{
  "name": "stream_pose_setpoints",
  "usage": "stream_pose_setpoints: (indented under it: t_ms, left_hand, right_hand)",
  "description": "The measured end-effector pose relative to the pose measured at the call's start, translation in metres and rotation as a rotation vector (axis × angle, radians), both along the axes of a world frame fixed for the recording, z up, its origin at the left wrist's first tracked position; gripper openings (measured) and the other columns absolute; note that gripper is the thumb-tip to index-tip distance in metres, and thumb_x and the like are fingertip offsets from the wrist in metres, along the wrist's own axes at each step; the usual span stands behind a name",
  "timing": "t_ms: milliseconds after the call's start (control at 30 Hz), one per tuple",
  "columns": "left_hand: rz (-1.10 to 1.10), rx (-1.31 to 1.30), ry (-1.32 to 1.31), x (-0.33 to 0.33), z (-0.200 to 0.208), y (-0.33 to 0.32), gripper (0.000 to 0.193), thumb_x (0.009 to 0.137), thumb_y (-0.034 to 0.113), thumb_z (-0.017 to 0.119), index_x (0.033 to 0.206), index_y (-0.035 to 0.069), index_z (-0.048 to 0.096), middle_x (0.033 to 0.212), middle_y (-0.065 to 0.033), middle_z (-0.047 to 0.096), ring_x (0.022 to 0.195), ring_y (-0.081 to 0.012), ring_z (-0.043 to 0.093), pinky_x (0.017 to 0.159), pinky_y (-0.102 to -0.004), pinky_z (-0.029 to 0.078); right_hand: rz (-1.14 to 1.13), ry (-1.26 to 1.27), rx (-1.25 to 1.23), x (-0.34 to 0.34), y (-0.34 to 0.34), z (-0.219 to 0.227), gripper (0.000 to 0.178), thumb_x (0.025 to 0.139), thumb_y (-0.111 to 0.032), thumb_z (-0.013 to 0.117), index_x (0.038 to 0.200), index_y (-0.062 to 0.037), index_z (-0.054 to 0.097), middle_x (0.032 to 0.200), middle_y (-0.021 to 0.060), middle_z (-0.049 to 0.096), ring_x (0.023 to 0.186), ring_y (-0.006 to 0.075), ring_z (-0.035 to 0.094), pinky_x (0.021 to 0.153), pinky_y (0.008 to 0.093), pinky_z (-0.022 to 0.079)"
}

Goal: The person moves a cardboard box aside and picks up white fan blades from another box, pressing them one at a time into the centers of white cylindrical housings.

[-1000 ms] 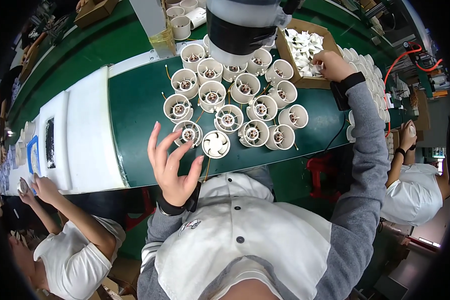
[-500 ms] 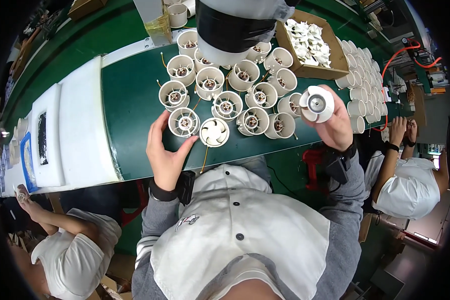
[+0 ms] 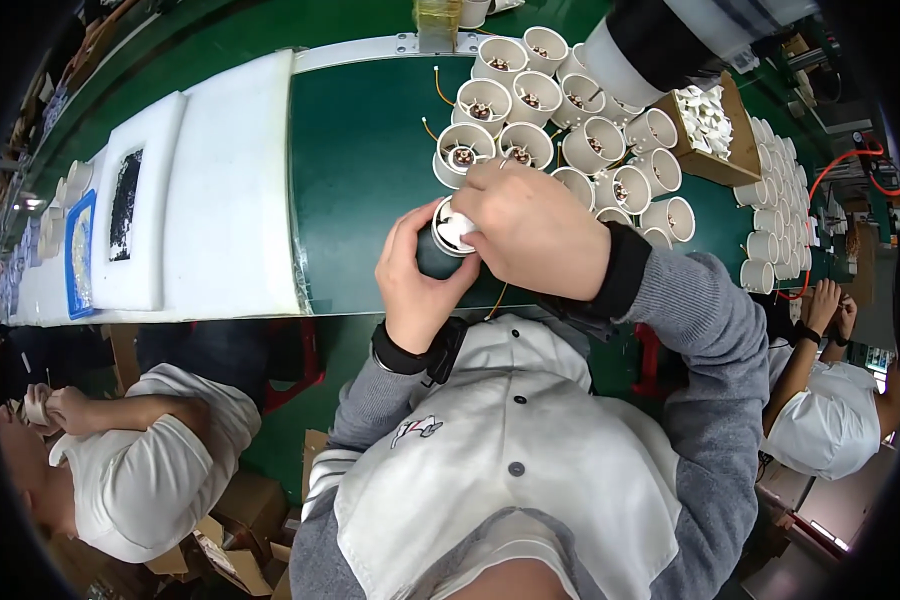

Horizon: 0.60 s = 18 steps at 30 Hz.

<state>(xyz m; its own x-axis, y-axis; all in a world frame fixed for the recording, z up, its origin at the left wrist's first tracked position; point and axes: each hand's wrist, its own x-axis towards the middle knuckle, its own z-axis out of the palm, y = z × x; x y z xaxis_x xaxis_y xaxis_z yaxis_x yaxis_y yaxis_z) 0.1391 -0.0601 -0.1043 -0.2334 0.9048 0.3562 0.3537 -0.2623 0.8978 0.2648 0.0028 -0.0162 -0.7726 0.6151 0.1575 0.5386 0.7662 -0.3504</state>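
Stretching across the view, the green workbench is carrying a white foam sheet on its left and a cluster of cream cylindrical motor housings farther right. Beside the cluster, a cardboard carton is holding a heap of white impellers. Half a second ago the right hand was holding one impeller out to the right, well apart from the left hand; now both hands are meeting near the bench's front edge. The left hand is curving its thumb and fingers around a single housing. The right hand is staying narrow, closing bent fingers on the white impeller, which is sitting in that housing's mouth. Its seating depth is hiding behind the fingers. The parts are apparently being brought together rather than merely carried.
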Motion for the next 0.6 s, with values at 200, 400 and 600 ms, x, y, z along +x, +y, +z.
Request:
stream_pose_setpoints:
  t_ms: [200, 400, 600]
  left_hand:
    - [-0.014, -0.01, 0.027, -0.008, -0.002, 0.0, 0.05, 0.056, 0.006, 0.073, 0.101, 0.001, 0.052, 0.098, -0.0143, 0.057, 0.09, -0.0297, 0.056, 0.077, -0.0342, 0.046]
    - [-0.012, 0.011, 0.05, 0.001, 0.0, 0.007, 0.054, 0.055, 0.007, 0.074, 0.104, 0.001, 0.051, 0.1, -0.015, 0.057, 0.093, -0.0299, 0.055, 0.08, -0.0351, 0.045]
    - [0.007, -0.014, 0.113, -0.002, 0.018, 0.008, 0.059, 0.058, 0.008, 0.074, 0.111, 0.001, 0.048, 0.106, -0.0164, 0.055, 0.099, -0.0296, 0.053, 0.084, -0.0354, 0.043]
  right_hand:
    - [0.023, -0.239, 0.118, -0.022, -0.004, -0.004, 0.011, 0.062, -0.006, 0.058, 0.071, 0.0005, 0.055, 0.075, 0.0133, 0.052, 0.07, 0.0251, 0.055, 0.061, 0.0333, 0.046]
    - [-0.005, -0.195, 0.334, -0.002, -0.012, 0.007, 0.009, 0.067, -0.007, 0.056, 0.073, 0.0004, 0.056, 0.074, 0.0114, 0.051, 0.067, 0.023, 0.055, 0.059, 0.0325, 0.045]
    - [-0.285, -0.042, -0.168, 0.137, 0.007, 0.068, 0.007, 0.073, -0.002, 0.058, 0.078, 0.0015, 0.059, 0.068, 0.0112, 0.054, 0.057, 0.0212, 0.054, 0.051, 0.031, 0.042]
